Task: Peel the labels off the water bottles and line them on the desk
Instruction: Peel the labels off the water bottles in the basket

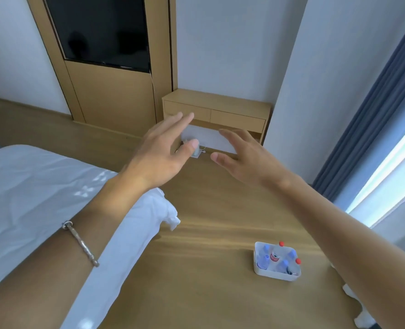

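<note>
Not yet peeling: left hand (pixel 158 153) and right hand (pixel 249 157) aloft, fingers (pixel 183 118) wide, empty; next, probably reaching lower right for water bottles (pixel 276 256) in white tray (pixel 259 270).

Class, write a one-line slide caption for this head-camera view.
Left hand and right hand outstretched, open and empty, over the wooden surface where a white rectangular tray holds clear plastic water bottles.

One basket (pixel 275 276) at five o'clock holds six bottles: two red-capped bottles (pixel 275 254) and, as far as the blur allows, four blue-capped bottles (pixel 265 257). Two hands: one left hand (pixel 161 153), one right hand (pixel 249 160). One bracelet (pixel 81 243) at eight o'clock. One worktop (pixel 217 99) at twelve o'clock, with two drawers (pixel 187 110). One television (pixel 102 29) at eleven o'clock.
</note>
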Motion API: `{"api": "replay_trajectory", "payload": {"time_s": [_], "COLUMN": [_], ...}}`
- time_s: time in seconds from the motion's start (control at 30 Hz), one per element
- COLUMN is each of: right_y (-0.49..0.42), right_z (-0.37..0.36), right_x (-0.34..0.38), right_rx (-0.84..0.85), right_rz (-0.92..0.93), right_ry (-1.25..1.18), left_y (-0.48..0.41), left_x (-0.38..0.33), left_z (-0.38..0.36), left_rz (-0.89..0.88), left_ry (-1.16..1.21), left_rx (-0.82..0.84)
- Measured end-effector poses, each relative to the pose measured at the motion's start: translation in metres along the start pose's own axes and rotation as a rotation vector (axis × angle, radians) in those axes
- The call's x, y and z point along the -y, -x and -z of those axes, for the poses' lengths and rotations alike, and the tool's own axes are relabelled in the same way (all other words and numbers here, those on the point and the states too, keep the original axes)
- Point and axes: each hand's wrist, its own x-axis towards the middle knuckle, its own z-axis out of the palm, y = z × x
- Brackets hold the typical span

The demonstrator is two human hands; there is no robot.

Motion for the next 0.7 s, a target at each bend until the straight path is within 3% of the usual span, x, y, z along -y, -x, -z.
{"api": "replay_trajectory", "payload": {"time_s": [0.2,0.7], "right_y": [-0.068,-0.288], "right_z": [-0.015,-0.011], "right_x": [-0.053,-0.272], "right_rx": [-0.037,-0.126], "right_rz": [-0.045,-0.202], "right_ry": [-0.016,-0.084], "left_y": [-0.087,-0.373], "left_x": [0.028,0.052], "left_z": [-0.035,-0.179], "left_rz": [-0.054,-0.103], "left_ry": [0.007,-0.004], "left_rx": [0.049,0.318]}}
